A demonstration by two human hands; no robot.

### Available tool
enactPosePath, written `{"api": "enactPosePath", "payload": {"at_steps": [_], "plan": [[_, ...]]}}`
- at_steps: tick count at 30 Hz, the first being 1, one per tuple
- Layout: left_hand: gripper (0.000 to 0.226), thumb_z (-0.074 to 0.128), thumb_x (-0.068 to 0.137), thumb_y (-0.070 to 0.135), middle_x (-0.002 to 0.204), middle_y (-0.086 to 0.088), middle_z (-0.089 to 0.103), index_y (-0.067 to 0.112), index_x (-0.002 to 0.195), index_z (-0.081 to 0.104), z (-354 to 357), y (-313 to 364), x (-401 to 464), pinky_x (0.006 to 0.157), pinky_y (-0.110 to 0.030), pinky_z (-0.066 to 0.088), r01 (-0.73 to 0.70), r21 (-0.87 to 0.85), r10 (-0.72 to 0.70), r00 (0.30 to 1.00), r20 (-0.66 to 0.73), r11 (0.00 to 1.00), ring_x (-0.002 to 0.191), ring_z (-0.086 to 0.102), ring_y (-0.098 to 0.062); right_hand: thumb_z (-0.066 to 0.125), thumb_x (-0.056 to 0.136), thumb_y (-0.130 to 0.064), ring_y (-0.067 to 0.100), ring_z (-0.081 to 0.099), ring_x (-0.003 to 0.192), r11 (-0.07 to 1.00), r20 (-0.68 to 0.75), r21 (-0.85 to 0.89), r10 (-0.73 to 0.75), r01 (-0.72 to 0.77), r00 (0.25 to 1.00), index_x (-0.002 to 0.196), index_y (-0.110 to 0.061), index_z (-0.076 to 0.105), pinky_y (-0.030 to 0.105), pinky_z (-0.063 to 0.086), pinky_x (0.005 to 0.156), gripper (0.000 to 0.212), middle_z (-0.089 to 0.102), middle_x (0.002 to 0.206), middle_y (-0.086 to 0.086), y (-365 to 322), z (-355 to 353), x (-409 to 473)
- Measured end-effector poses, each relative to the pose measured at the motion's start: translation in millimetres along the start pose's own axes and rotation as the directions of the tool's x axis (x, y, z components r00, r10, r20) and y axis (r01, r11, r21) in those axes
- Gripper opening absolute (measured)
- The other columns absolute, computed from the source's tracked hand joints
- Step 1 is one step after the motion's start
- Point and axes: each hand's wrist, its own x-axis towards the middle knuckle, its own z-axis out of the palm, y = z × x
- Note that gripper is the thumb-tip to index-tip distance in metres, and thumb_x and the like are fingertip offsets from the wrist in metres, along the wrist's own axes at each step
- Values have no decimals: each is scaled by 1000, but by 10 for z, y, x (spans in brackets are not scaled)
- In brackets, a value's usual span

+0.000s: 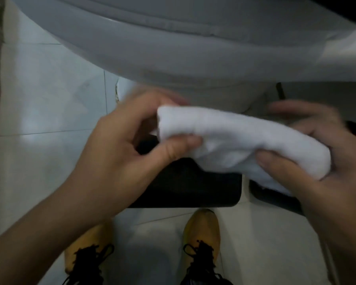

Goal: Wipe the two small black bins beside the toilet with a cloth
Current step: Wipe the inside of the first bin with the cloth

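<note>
While both hands pinch cloth | bins directly beneath

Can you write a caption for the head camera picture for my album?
Two hands, left hand and right hand, hold a white cloth above two black bins.

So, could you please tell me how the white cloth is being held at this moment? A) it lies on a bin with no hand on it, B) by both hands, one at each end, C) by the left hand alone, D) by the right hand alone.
B: the left hand pinches one end of the white cloth and the right hand grips the other, above the black bins.
</note>
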Motion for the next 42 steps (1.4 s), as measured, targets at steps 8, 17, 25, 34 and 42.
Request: {"api": "enactPosePath", "payload": {"at_steps": [8, 17, 25, 34, 42], "plan": [[28, 55, 91, 34, 94, -2, 76, 13, 104, 70, 263, 31, 75, 74, -38, 62, 509, -567, -521, 839, 159, 647, 86, 74, -18, 83, 70, -54, 29, 58, 126, -250, 689, 716, 107, -652, 716, 128, -3, 66, 39, 48, 102, 80, 62, 134, 19, 222, 612, -169], [36, 37, 98, 41, 116, 9, 52, 23, 125, 50, 130, -574, -410, 90, -24, 42, 372, 126, -328, 904, -275, 920, 109, 51, -7, 74, 62, -26, 18, 73, 101, 307, 251, 778, 648, -548, 719, 121, -15, 69, 26, 60, 72, 60, 76, 110, 0, 102, 506, -219], [36, 30, 105, 37, 78, 1, 58, 15, 91, 56, 522, -757, -669, 56, -20, 43, 678, -176, -700, 702, -132, 713, 71, 57, -7, 76, 81, -26, 19, 57, 92, 990, -28, -122, 63, -66, 998, 111, -14, 61, 37, 50, 78, 36, 60, 100, 0, 159, 1099, -268], [32, 39, 106, 17, 69, -10, 57, 1, 80, 51, 497, -925, -687, 54, -25, 45, 609, -125, -621, 774, -123, 783, 60, 55, -9, 54, 69, -25, 19, 56, 78, 903, 253, -251, -287, 349, 924, 96, -11, 64, 29, 46, 71, 32, 64, 85, 4, 126, 1552, -405], [43, 30, 106, 32, 71, -12, 52, 6, 80, 52, 525, -841, -696, 51, -21, 38, 618, -84, -623, 766, -158, 781, 65, 51, -16, 75, 72, -8, 35, 65, 76, 882, -158, -432, 131, -188, 979, 95, -7, 65, 37, 50, 67, 25, 68, 85, 13, 742, 1106, -253]]}}
